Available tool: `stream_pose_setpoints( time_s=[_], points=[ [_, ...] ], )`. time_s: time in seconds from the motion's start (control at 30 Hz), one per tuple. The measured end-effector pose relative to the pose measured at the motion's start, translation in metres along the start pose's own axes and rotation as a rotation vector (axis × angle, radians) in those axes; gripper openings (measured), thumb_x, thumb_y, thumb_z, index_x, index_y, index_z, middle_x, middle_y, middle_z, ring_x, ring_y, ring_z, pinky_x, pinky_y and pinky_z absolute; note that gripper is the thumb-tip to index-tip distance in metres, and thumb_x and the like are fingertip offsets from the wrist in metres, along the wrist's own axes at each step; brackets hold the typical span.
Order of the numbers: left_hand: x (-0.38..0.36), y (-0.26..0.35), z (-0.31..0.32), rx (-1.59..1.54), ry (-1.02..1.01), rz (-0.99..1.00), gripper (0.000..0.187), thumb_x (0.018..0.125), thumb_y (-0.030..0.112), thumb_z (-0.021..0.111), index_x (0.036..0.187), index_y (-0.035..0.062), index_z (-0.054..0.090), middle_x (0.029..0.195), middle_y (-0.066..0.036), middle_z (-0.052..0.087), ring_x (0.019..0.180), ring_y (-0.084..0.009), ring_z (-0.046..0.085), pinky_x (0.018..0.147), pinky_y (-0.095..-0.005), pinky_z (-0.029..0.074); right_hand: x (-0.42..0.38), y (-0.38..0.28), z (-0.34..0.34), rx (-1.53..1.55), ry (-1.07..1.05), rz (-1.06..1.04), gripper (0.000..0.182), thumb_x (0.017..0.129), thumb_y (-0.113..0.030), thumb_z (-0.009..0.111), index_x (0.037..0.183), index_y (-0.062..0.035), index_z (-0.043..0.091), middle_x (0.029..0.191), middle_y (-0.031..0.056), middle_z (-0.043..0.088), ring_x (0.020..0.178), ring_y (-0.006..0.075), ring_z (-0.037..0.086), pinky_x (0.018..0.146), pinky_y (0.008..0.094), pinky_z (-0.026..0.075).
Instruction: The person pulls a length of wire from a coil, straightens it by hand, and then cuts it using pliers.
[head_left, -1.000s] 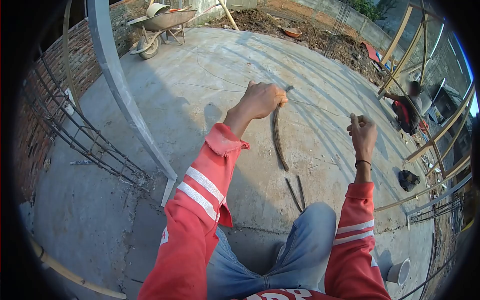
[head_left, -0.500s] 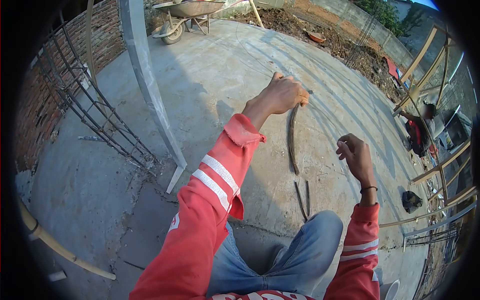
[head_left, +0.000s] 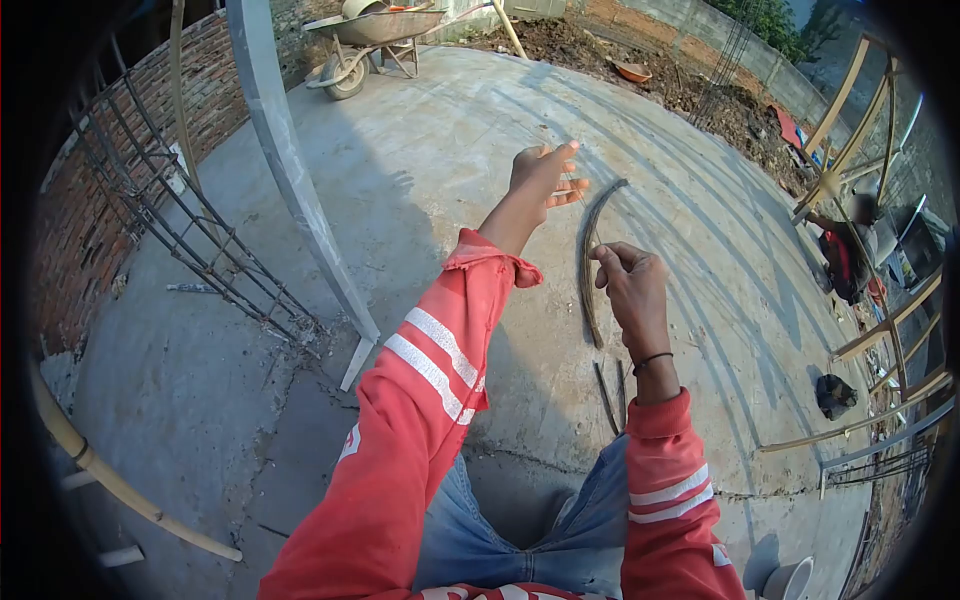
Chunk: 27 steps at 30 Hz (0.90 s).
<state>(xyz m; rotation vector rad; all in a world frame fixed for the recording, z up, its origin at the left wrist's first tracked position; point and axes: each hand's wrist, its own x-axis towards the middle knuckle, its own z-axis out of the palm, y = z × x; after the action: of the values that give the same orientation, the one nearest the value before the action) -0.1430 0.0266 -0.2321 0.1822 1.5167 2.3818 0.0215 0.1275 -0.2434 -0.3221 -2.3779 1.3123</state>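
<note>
A dark, curved bundle of thin wire point(head_left: 586, 285) lies on the concrete floor in front of me. My left hand point(head_left: 545, 183) is stretched out just left of the bundle's far end, its fingers spread and apart. Close against the bundle's right side is my right hand point(head_left: 632, 290), thumb and forefinger pinched together; whatever lies between them is too fine to make out. Two short dark rods point(head_left: 607, 398) rest on the floor near my knee, partly hidden by my right sleeve.
A grey post point(head_left: 300, 180) and a rebar cage point(head_left: 190, 230) stand at left, beside a brick wall. At the back is a wheelbarrow point(head_left: 375, 28). A person point(head_left: 848, 250) crouches at right near wooden frames point(head_left: 850, 120). A black bag point(head_left: 833, 397) sits lower right.
My left hand has let go at the bundle's far end and opened. My right hand has moved left to the bundle, its fingers pinched. A thin strand seen earlier no longer shows clearly.
</note>
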Motion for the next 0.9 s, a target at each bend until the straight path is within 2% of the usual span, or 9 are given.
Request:
stream_pose_setpoints(
  time_s=[0.13, 0.2, 0.3, 0.43, 0.5, 0.63, 0.7, 0.83, 0.9],
  points=[
    [0.004, -0.008, -0.003, 0.005, -0.015, 0.05, 0.026, 0.088, 0.018, 0.062, 0.107, 0.0031, 0.051, 0.101, -0.013, 0.062, 0.081, -0.0232, 0.067, 0.064, -0.0322, 0.056, 0.003, 0.019, 0.016, 0.141, -0.057, 0.023, 0.021, 0.091, -0.017, 0.058, 0.084, -0.0008, 0.07, 0.055, 0.0018, 0.057, 0.051, 0.0069, 0.047, 0.05, 0.0267, 0.038],
    [0.003, -0.005, -0.002, -0.028, 0.079, 0.042, 0.016, 0.09, 0.011, 0.058, 0.103, 0.0037, 0.052, 0.093, -0.011, 0.065, 0.077, -0.0227, 0.068, 0.061, -0.0301, 0.056, 0.004, 0.021, 0.017, 0.256, -0.048, 0.053, 0.02, 0.091, -0.016, 0.057, 0.086, -0.001, 0.07, 0.057, 0.0009, 0.057, 0.051, 0.0063, 0.045, 0.049, 0.0264, 0.036],
    [-0.001, -0.002, -0.001, -0.018, 0.105, 0.05, 0.011, 0.09, 0.01, 0.056, 0.1, 0.0048, 0.053, 0.096, -0.012, 0.065, 0.077, -0.0221, 0.068, 0.063, -0.0301, 0.056, 0.002, 0.017, 0.017, 0.291, -0.056, 0.092, 0.021, 0.095, -0.015, 0.052, 0.088, -0.0007, 0.067, 0.058, -0.0023, 0.052, 0.047, 0.0034, 0.039, 0.044, 0.021, 0.029],
    [-0.002, 0.0, -0.001, -0.001, -0.001, 0.056, 0.015, 0.091, 0.014, 0.056, 0.104, 0.0053, 0.055, 0.1, -0.01, 0.065, 0.087, -0.0231, 0.067, 0.071, -0.0318, 0.054, 0.003, 0.02, 0.01, 0.39, -0.1, 0.142, 0.021, 0.096, -0.016, 0.051, 0.09, -0.0011, 0.065, 0.058, -0.0034, 0.05, 0.045, 0.0031, 0.035, 0.042, 0.0213, 0.027],
    [0.001, 0.002, -0.004, -0.137, -0.286, 0.004, 0.023, 0.092, 0.019, 0.057, 0.11, 0.0057, 0.057, 0.096, -0.005, 0.063, 0.091, -0.0203, 0.063, 0.077, -0.032, 0.049, 0.006, 0.026, 0.002, 0.648, -0.221, 0.282, 0.019, 0.095, -0.015, 0.053, 0.089, -0.0018, 0.064, 0.061, -0.0025, 0.052, 0.047, 0.0026, 0.037, 0.041, 0.0194, 0.027],
    [0.0, 0.003, -0.001, -0.055, -0.414, -0.003, 0.03, 0.091, 0.025, 0.059, 0.114, 0.0058, 0.059, 0.088, -0.001, 0.058, 0.085, -0.0165, 0.057, 0.076, -0.0326, 0.045, 0.012, 0.034, -0.006, 0.812, -0.256, 0.305, 0.018, 0.096, -0.016, 0.052, 0.093, -0.0019, 0.062, 0.062, -0.0033, 0.05, 0.045, 0.0015, 0.032, 0.04, 0.0184, 0.024],
    [-0.006, 0.004, 0.004, 0.067, -0.486, -0.072, 0.03, 0.092, 0.023, 0.059, 0.113, 0.0024, 0.06, 0.079, 0.001, 0.05, 0.074, -0.0115, 0.05, 0.067, -0.0277, 0.042, 0.014, 0.034, -0.007, 0.834, -0.247, 0.293, 0.017, 0.096, -0.016, 0.052, 0.094, -0.002, 0.062, 0.062, -0.0036, 0.05, 0.044, 0.0013, 0.03, 0.04, 0.019, 0.022],
    [0.003, 0.0, 0.008, -0.035, -0.494, -0.07, 0.031, 0.094, 0.021, 0.058, 0.114, -0.0022, 0.059, 0.076, 0.003, 0.045, 0.068, -0.007, 0.044, 0.058, -0.0206, 0.038, 0.011, 0.026, -0.007, 0.755, -0.206, 0.275, 0.019, 0.097, -0.018, 0.051, 0.095, -0.0018, 0.061, 0.062, -0.0038, 0.049, 0.044, 0.0013, 0.029, 0.04, 0.019, 0.022],
    [0.005, 0.01, 0.004, -0.039, -0.331, 0.036, 0.029, 0.095, 0.017, 0.056, 0.115, -0.0053, 0.058, 0.07, 0.005, 0.038, 0.062, -0.0042, 0.037, 0.051, -0.0161, 0.031, 0.011, 0.025, -0.009, 0.818, -0.255, 0.309, 0.023, 0.098, -0.021, 0.049, 0.096, -0.0013, 0.061, 0.062, -0.0038, 0.049, 0.045, 0.0012, 0.029, 0.04, 0.0192, 0.021]
  ],
)
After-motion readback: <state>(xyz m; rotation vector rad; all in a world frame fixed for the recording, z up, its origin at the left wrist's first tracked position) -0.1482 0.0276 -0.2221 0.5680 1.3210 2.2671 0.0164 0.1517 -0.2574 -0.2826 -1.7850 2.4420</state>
